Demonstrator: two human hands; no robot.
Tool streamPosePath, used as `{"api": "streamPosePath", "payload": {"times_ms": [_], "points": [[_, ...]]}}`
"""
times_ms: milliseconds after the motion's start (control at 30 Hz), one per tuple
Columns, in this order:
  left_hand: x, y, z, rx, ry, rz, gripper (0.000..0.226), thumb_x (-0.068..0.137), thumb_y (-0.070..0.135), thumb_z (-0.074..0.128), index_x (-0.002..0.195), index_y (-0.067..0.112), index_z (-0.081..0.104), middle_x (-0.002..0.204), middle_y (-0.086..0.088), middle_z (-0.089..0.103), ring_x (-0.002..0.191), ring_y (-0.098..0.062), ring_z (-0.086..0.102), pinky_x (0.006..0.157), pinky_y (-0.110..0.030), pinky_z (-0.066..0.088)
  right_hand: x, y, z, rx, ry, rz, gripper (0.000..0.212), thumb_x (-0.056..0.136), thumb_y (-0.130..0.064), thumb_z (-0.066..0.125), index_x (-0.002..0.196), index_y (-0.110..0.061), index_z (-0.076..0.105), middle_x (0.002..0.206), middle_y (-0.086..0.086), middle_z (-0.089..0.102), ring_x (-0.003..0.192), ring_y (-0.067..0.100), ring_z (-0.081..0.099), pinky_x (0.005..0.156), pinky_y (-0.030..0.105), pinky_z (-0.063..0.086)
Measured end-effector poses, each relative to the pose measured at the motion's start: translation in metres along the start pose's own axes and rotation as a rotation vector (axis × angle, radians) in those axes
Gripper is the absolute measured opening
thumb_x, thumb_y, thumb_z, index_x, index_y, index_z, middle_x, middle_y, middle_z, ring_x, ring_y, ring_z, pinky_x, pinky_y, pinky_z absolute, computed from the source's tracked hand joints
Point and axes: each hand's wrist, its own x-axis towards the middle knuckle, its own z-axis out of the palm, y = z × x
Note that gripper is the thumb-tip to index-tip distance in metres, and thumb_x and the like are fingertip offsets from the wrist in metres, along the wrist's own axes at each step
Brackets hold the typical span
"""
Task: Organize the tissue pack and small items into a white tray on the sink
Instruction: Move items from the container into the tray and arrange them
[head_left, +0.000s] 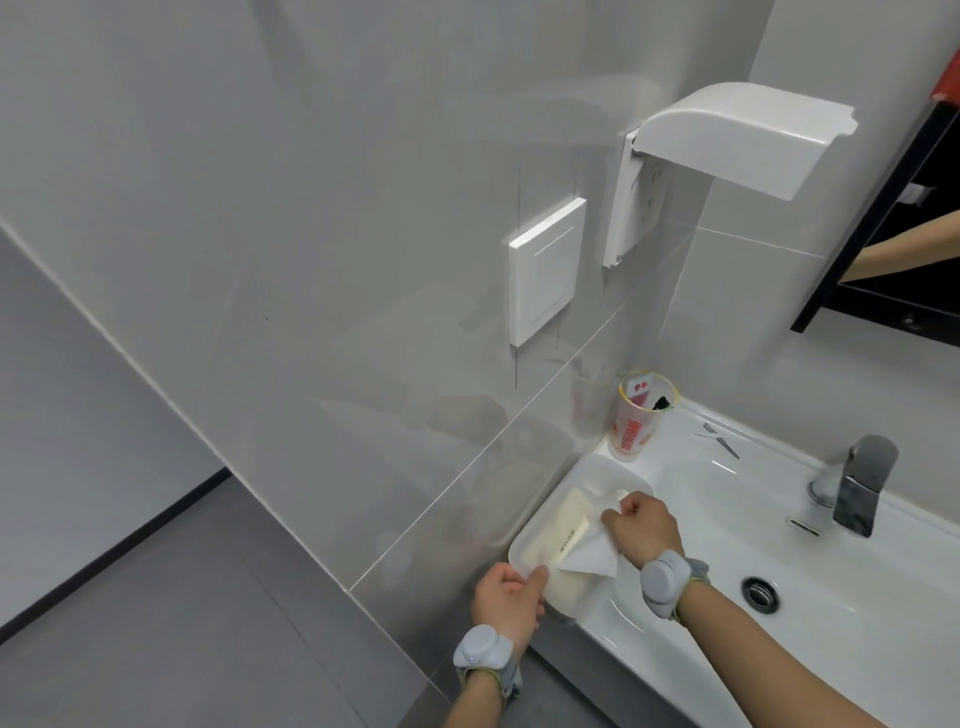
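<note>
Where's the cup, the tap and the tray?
Cup (636, 426): head view, on its printed side.
Tap (862, 486): head view, on its spout.
Tray (597, 467): head view, on its bare far end.

Item count, as observed:

- Hands: two, a left hand (506, 603) and a right hand (641, 527).
- Grey wrist bands: two, one per wrist (480, 652) (667, 577).
- White tray (592, 470): one.
- Tissue pack (558, 540): one, with one loose white tissue (592, 558).
- Printed plastic cup (639, 423): one.
- Faucet (860, 486): one.
- Sink (727, 519): one, with one drain (759, 592).
- White wall switch plates (545, 270): one.
- Covered wall outlets (727, 140): one.
- Small metal implements (719, 439) on the sink ledge: count was unclear.
</note>
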Motion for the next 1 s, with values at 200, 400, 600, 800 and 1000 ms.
{"api": "streamPosePath", "payload": {"times_ms": [200,400,600,800,1000], "points": [[0.003,-0.001,-0.004,-0.022,0.001,-0.036,0.020,0.082,0.019,0.073,0.079,0.006,0.057,0.058,-0.004,0.068,0.046,-0.015,0.057,0.046,-0.027,0.047,0.003,0.013,-0.001,0.273,-0.048,0.097,0.010,0.082,-0.012,0.063,0.074,-0.008,0.058,0.062,0.013,0.065,0.054,0.030,0.064,0.051,0.029,0.044],[0.004,-0.012,-0.005,-0.025,-0.023,-0.071,0.013,0.082,0.009,0.071,0.082,0.005,0.059,0.061,-0.009,0.071,0.048,-0.016,0.059,0.048,-0.026,0.048,0.008,0.012,-0.012,0.334,-0.085,0.033,0.011,0.089,-0.012,0.056,0.082,-0.004,0.058,0.071,0.016,0.070,0.051,0.025,0.059,0.049,0.029,0.043],[0.005,-0.018,0.000,-0.064,-0.027,-0.056,0.016,0.085,0.014,0.073,0.081,0.003,0.062,0.064,-0.012,0.072,0.053,-0.016,0.063,0.051,-0.026,0.051,0.030,0.021,-0.029,0.161,0.056,-0.040,0.010,0.087,-0.014,0.059,0.093,-0.013,0.066,0.095,0.007,0.068,0.089,0.029,0.062,0.076,0.034,0.046],[0.002,-0.016,0.006,-0.096,-0.006,-0.042,0.016,0.086,0.012,0.072,0.083,0.000,0.061,0.062,-0.010,0.070,0.053,-0.017,0.062,0.051,-0.027,0.051,0.060,0.026,-0.031,-0.171,-0.050,-0.114,0.048,0.088,-0.019,0.058,0.134,-0.010,0.050,0.130,0.013,0.057,0.117,0.034,0.054,0.093,0.037,0.044],[0.005,-0.015,0.010,-0.091,-0.014,-0.040,0.020,0.086,0.014,0.072,0.080,0.004,0.056,0.061,-0.012,0.066,0.052,-0.018,0.060,0.050,-0.028,0.050,0.077,0.026,-0.030,-0.378,-0.072,-0.147,0.056,0.089,-0.022,0.057,0.142,-0.008,0.043,0.136,0.019,0.051,0.124,0.039,0.047,0.100,0.042,0.043]]}}
